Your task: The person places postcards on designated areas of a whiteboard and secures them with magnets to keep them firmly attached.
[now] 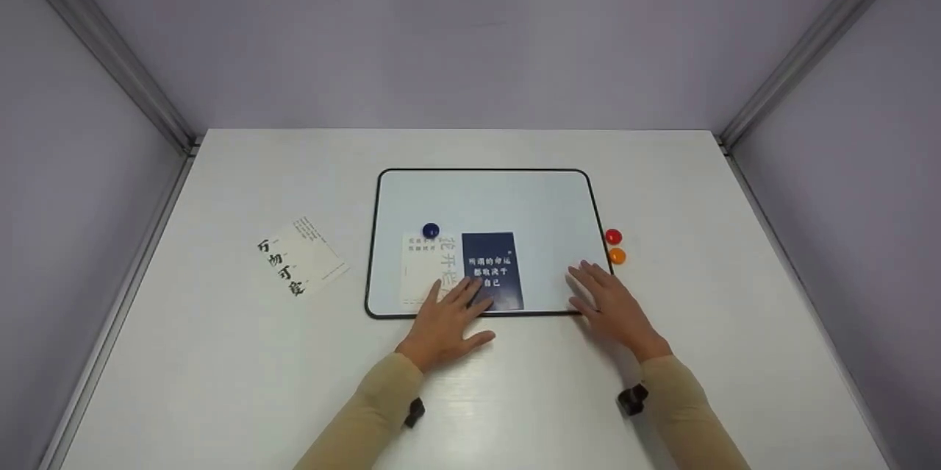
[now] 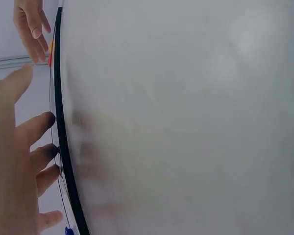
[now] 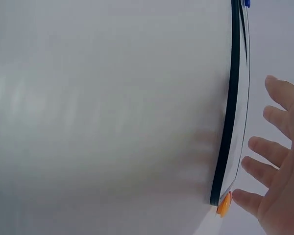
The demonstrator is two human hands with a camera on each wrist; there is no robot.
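A whiteboard (image 1: 551, 201) with a black rim lies flat on the table. On its lower left part are a white card (image 1: 415, 275) with grey writing and, beside it, a dark blue card (image 1: 492, 249) with white writing. A round blue magnet (image 1: 431, 230) sits at the white card's top edge. My left hand (image 1: 445, 326) has its fingers spread, the fingertips over the lower parts of both cards, hiding some of them. Over the board's lower right edge is my right hand (image 1: 614, 312), fingers extended and holding nothing; in the right wrist view it appears raised above the board.
Just right of the board lie a red magnet (image 1: 614, 237) and an orange magnet (image 1: 617, 256). Another white card (image 1: 312, 260) with black writing lies tilted on the table (image 1: 220, 367), left of the board. Pale walls (image 1: 470, 36) enclose the back and sides.
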